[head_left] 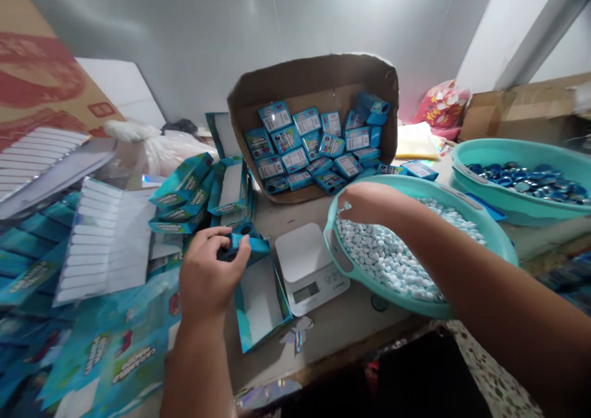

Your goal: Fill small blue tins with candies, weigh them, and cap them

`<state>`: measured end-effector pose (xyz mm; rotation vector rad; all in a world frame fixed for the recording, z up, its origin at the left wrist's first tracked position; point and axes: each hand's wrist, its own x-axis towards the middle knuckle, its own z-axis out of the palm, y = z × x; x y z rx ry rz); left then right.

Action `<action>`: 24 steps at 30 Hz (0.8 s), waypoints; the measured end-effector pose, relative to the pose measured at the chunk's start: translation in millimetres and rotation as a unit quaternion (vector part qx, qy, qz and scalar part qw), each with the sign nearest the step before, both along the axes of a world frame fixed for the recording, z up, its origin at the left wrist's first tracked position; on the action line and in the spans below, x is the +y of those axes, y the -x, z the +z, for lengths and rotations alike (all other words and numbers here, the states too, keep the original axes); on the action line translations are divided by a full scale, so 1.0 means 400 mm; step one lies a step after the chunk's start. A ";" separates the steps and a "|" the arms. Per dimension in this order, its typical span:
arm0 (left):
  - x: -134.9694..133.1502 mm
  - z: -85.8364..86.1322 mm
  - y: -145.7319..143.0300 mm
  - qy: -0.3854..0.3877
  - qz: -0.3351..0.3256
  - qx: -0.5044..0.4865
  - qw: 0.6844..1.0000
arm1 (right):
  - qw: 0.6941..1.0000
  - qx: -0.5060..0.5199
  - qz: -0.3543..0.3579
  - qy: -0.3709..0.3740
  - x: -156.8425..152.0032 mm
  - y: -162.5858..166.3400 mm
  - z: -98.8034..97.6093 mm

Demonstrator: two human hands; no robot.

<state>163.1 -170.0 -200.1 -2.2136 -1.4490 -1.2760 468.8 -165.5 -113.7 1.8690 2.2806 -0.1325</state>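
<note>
My left hand (210, 264) is closed around a small blue carton (252, 249), thumb on the near side. Just below that carton lies an open blue display box (262, 301) with a white inside. Over the left rim of a teal basin (496, 245) is my right hand (364, 201), fingers curled downward and mostly hidden. A small whitish piece shows at its fingertips, too small to name. Many small white and pale-blue pieces (376, 255) fill the basin. Between my hands sits a white digital scale (305, 255) with nothing on its platform.
Behind, a tilted cardboard box (314, 88) holds several blue cartons (295, 158). Stacked blue display boxes (184, 193) and flat printed packaging (124, 350) crowd the left. A second teal basin (530, 205) at right holds shiny blue pieces (530, 178).
</note>
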 end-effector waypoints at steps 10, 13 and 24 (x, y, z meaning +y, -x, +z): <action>0.051 -0.039 0.077 0.046 -0.091 0.082 0.991 | 0.998 0.024 0.000 -0.053 0.005 -0.010 -0.034; 0.038 -0.041 0.055 0.020 -0.082 0.122 0.989 | 0.999 0.026 -0.002 -0.045 0.004 -0.009 -0.030; 0.070 -0.078 0.053 0.118 0.003 0.086 0.989 | 0.994 0.084 0.027 -0.059 0.021 -0.023 -0.049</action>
